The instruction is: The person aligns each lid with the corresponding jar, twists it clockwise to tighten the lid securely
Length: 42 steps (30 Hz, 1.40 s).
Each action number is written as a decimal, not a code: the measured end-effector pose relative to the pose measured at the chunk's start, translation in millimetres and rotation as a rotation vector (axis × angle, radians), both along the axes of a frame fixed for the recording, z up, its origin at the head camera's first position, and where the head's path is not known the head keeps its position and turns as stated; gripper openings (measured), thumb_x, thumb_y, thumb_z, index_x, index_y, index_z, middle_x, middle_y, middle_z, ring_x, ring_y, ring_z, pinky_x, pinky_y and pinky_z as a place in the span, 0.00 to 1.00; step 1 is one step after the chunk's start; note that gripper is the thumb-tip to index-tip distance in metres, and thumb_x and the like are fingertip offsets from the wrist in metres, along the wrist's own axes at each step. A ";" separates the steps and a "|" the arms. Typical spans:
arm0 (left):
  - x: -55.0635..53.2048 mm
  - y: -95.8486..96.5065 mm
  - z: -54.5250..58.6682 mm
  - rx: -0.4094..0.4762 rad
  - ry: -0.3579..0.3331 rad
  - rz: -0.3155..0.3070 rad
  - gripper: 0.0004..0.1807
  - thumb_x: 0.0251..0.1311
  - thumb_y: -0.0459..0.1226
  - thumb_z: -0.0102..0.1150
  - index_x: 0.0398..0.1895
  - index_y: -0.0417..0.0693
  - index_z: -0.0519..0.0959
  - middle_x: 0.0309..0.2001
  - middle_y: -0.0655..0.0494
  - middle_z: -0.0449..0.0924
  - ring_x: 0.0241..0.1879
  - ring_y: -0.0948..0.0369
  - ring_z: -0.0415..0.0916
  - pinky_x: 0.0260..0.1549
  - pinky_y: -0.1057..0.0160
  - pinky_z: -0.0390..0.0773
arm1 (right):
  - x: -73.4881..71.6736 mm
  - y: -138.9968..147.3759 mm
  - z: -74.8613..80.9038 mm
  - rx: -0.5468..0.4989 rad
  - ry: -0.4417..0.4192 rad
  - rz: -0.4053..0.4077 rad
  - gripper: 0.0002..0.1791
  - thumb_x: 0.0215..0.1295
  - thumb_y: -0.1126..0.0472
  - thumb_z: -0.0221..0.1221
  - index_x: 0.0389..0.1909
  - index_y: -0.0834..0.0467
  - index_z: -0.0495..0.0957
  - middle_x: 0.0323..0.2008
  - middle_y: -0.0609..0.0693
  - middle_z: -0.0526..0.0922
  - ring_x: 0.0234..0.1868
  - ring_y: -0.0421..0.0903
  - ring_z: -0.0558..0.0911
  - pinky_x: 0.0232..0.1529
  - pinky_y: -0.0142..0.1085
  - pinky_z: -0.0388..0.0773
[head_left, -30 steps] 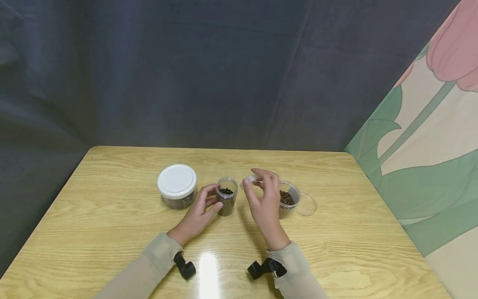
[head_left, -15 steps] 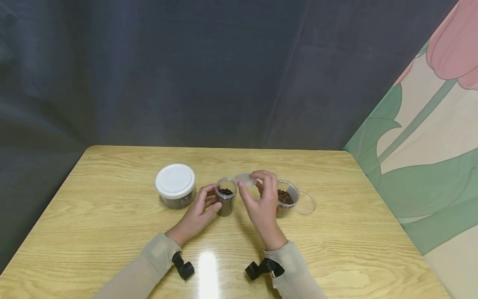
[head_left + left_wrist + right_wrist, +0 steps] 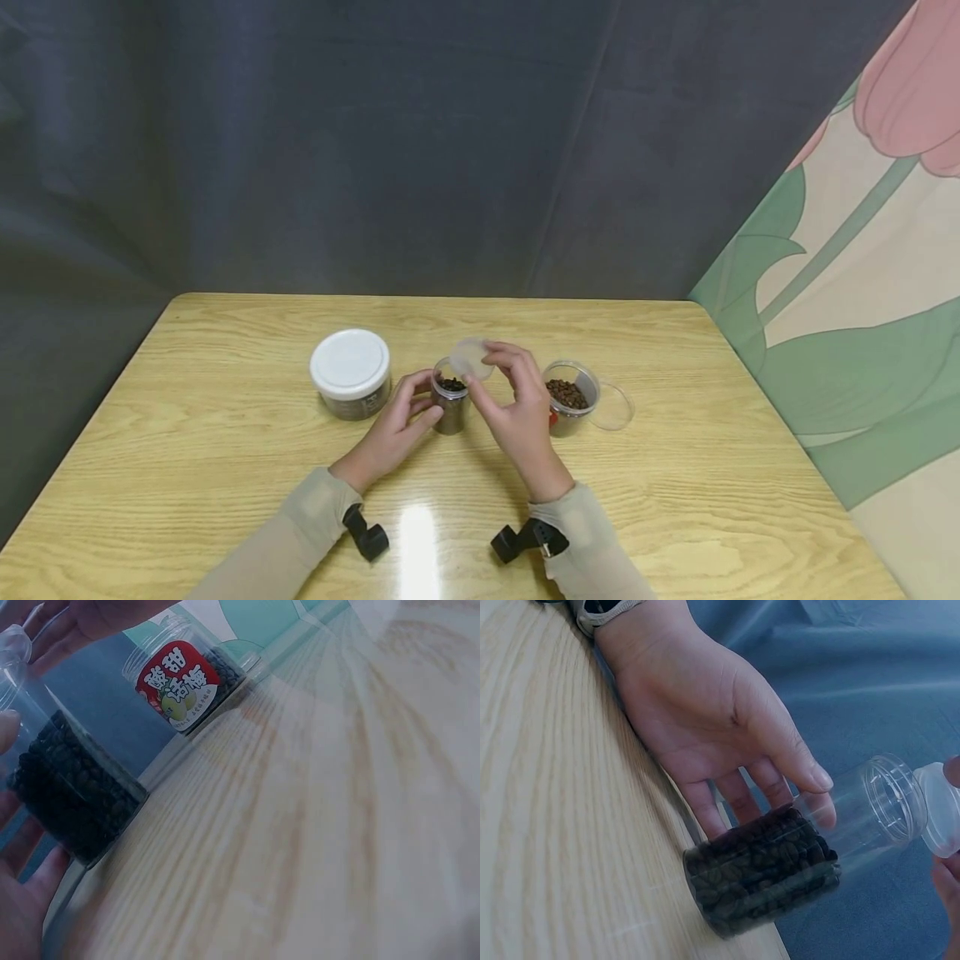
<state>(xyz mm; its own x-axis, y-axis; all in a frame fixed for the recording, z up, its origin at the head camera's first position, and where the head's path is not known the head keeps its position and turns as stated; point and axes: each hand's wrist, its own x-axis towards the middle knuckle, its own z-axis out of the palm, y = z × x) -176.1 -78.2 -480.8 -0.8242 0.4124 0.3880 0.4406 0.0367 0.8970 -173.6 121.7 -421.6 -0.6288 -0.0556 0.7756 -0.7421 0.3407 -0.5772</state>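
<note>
Left hand (image 3: 397, 421) of mine gripped the small clear plastic jar of dark coffee beans (image 3: 451, 406), thumb and fingers curled round its side, and the jar stood upright on the pale wood-grain worktop (image 3: 225, 467) near the middle. From the right wrist view I saw that hand (image 3: 705, 727) with its thumb across the clear wall above the beans, the jar (image 3: 795, 855) roughly half full and its threaded mouth uncovered. My right hand (image 3: 513, 408) pinched the small translucent round lid (image 3: 471, 358) between thumb and fingertips, holding it tilted just above and slightly behind the jar's open mouth; I could not tell whether lid and rim touched. The right wrist view showed that lid (image 3: 941, 810) right beside the rim.

Just to the right of my right hand stood a second clear jar of brown beans (image 3: 572, 407), open, bearing a red label with white characters that I read clearly in the left wrist view (image 3: 184, 682). Its loose clear lid (image 3: 613, 408) lay flat on the worktop, touching or nearly touching that jar on its right. To the left of my left hand, a little apart, sat a wider clear tub with a white lid (image 3: 351, 383), closed. Both my sleeves were beige, each with a black wrist mount. A dark grey curtain (image 3: 375, 142) hung behind the worktop, and a floral cloth with a pink bloom and green leaves (image 3: 862, 292) stood along the right.
</note>
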 end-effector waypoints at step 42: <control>-1.7 -1.9 -1.8 -0.029 0.008 -0.024 0.29 0.78 0.32 0.48 0.76 0.37 0.53 0.69 0.39 0.59 0.70 0.45 0.60 0.71 0.56 0.69 | 2.1 1.2 -1.6 0.236 -0.011 0.056 0.16 0.65 0.58 0.69 0.46 0.63 0.78 0.56 0.58 0.80 0.59 0.56 0.80 0.57 0.47 0.83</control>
